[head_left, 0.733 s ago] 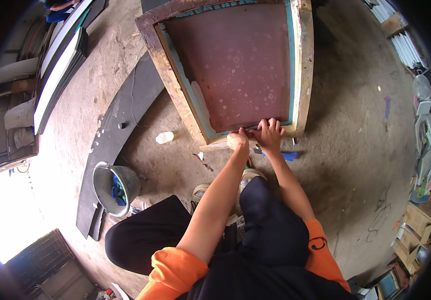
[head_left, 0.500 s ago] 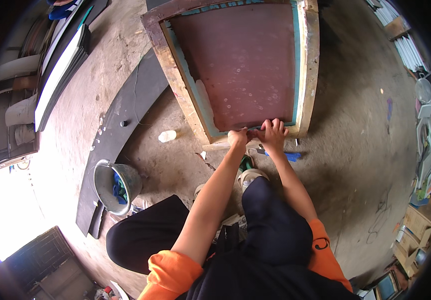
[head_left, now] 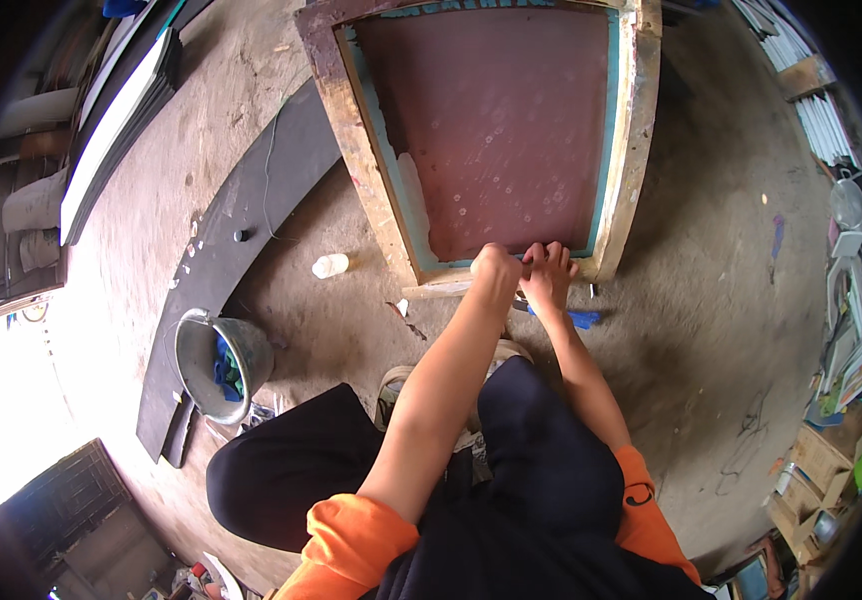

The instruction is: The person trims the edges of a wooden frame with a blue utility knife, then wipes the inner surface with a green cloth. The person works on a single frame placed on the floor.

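Along the near rail [head_left: 441,290] of the frame [head_left: 637,140], the left hand [head_left: 493,263] and right hand [head_left: 548,282] are set side by side, equally close. Beyond them the frame is spread, long axis unclear. Fingers are bent; whether anything is gripped cannot be told.

The stained concrete floor [head_left: 721,330] carries a long dark flat board [head_left: 281,150]. A grey bucket [head_left: 261,352] stands just beside the board, a small whitish bottle [head_left: 331,265] sits to the bucket's upper right, and a white scrap [head_left: 403,307] lies near the bottle.
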Available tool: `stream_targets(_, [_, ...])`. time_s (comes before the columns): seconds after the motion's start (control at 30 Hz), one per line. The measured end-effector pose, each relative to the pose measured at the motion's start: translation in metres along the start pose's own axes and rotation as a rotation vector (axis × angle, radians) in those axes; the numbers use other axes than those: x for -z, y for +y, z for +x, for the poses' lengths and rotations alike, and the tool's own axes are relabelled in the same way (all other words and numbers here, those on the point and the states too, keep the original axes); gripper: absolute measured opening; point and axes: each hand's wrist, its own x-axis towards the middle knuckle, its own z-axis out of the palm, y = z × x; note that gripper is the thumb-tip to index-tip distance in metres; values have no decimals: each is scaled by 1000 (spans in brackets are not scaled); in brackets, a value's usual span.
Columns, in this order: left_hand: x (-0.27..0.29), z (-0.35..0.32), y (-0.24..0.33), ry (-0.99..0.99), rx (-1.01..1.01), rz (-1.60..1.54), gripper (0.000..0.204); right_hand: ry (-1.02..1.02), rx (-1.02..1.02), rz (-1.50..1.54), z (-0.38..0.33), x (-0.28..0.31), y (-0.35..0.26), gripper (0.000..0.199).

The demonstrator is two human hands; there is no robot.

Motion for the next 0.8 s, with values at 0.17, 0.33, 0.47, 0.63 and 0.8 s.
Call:
stream_targets(0.17, [-6,6,6,-43,42,4,26,35,-10,12,1,0,-1,33])
stream_targets(0.33, [-3,6,3,-26,55,15,28,80,22,19,0,-6,5,37])
stream_targets(0.47, [2,6,7,-12,54,23,30,20,15,61,-4,-6,5,37])
stream_targets(0.63, [3,4,7,-16,47,59,33,70,23,35,-1,-6,5,45])
stream_targets(0.8, [22,-12,7,65,-42,233,36,39,38,12,-2,-7,3,39])
